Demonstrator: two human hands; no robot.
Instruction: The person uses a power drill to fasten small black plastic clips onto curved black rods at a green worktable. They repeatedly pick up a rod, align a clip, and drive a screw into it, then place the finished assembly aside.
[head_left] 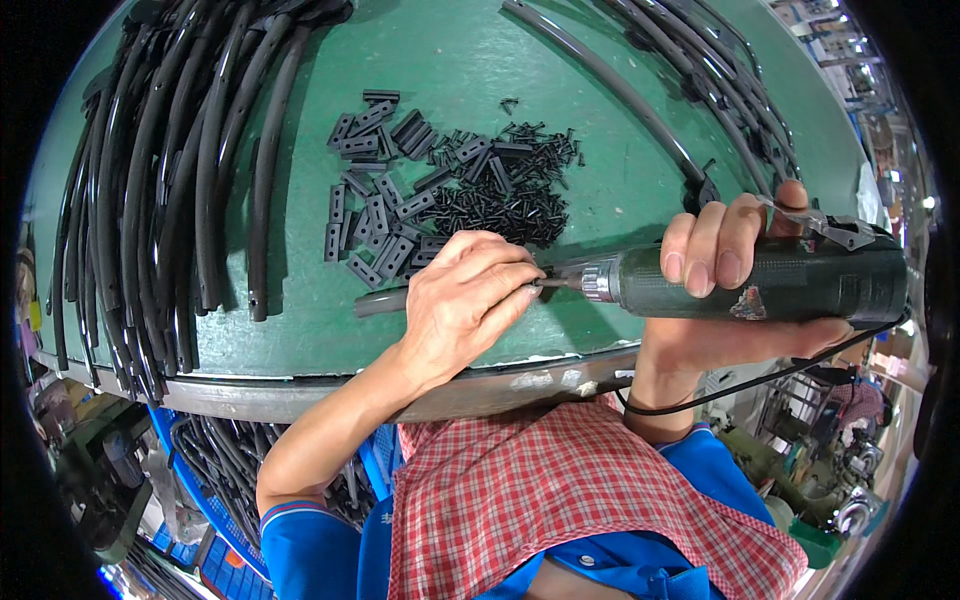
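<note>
The tube [385, 301] lies along nine-to-three, pinched by the closed left hand [465, 300]; the driver [760, 285], gripped in the right hand [740, 300], points at nine toward it.

Bare green counter [300, 330] lies open between the bundle of black tubes [160, 200] at the left and the left hand [465, 295] — a clear lane. Straight ahead, the heap of black clips [385, 205] and screws [510, 195] blocks the way; more curved tubes [700, 90] crowd the far right.
</note>
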